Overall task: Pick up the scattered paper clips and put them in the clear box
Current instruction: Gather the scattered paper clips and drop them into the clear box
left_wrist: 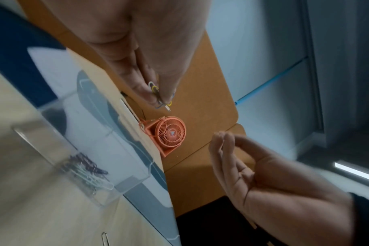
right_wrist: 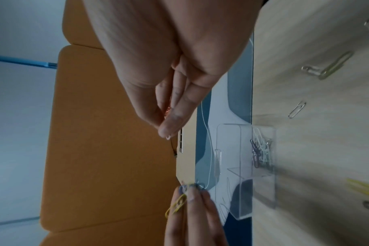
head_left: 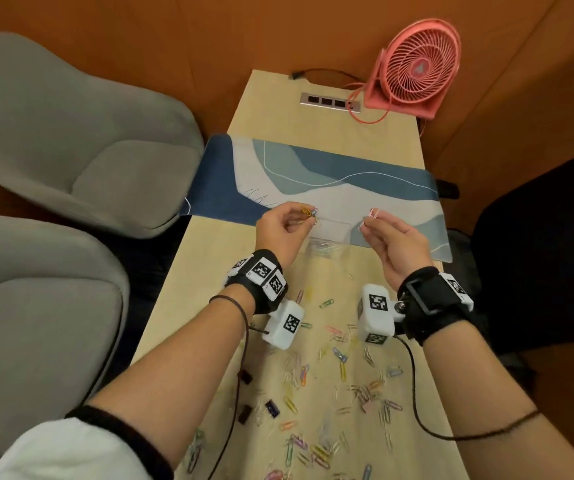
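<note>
Holding paper clips in both hands, the person hovered over the clear box (head_left: 327, 237), which sat on the wooden surface (head_left: 209, 306) at the near edge of a blue patterned mat (head_left: 347, 174). The box's walls were hard to make out from the head view; only faint edges and a few coloured clips inside it showed. The wrist views gave it better, with a small pile of clips (right_wrist: 260, 149) against one wall.

Two grey chairs (head_left: 71, 133) stood at the left, the nearer one cut off by the frame edge. A dark shape at the right was too dim to identify. A pink fan (head_left: 417, 67) stood at the far end of the surface, its cord running to a socket strip (head_left: 330, 100).

The left hand (head_left: 280, 230) pinched a small bunch of yellow and blue clips (head_left: 309, 213) at its fingertips, raised above the box's left side. The right hand (head_left: 396, 244) pinched a pink clip (head_left: 373, 213) above the box's right side; in its own wrist view the clip was almost wholly hidden by the fingers (right_wrist: 175, 119). How many clips the left grip held could not be told.

Scattered paper clips (head_left: 344, 393) lay on the surface near the person, between the forearms, partly covered by the wrist cameras and their black cables. A few dark binder clips (head_left: 271, 407) lay among them, blurred.
</note>
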A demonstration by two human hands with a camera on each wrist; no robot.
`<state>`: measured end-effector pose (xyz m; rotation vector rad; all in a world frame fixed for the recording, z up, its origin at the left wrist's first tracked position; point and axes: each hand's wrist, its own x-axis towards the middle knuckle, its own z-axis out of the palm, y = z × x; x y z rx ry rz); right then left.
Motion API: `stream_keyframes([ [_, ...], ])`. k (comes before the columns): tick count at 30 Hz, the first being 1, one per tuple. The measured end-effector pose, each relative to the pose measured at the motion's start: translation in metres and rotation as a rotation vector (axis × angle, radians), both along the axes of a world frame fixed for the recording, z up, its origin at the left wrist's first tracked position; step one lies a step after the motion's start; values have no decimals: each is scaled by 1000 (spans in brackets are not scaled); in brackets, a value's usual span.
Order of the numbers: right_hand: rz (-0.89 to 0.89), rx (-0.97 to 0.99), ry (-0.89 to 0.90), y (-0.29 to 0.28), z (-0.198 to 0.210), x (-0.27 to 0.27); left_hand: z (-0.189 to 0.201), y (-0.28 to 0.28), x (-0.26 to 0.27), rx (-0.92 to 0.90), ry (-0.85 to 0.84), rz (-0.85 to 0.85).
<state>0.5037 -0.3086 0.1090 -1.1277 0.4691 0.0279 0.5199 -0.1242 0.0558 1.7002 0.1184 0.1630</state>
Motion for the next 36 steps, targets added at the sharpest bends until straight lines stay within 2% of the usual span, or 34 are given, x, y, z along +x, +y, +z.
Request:
stream_keyframes([
  [5,-44,-87,-16,2,-36,32,-33,-31,32,103,3,8],
  [11,62,-510,-109,-4,-62,51,-53,-35,43,380,-93,-142],
  [16,187,-984,-294,-3,-77,61,-51,-27,42,459,-78,-184],
  [18,229,-1084,-348,-1,-79,62,-48,-22,42,474,-67,-171],
  [22,338,-1233,-427,4,-83,63,-47,-13,39,620,-155,-103],
  [25,451,-1339,-409,7,-84,66,-50,-4,31,589,-162,-84],
  [28,531,-1380,-394,10,-80,65,-52,5,13,540,-156,-96],
  [31,484,-1360,-390,10,-68,50,-48,11,-15,509,-136,-128],
  [33,431,-1320,-371,5,-56,28,-39,13,-38,466,-114,-156],
  [36,444,-1247,-312,-5,-42,-25,-15,15,-86,315,-58,-262],
])
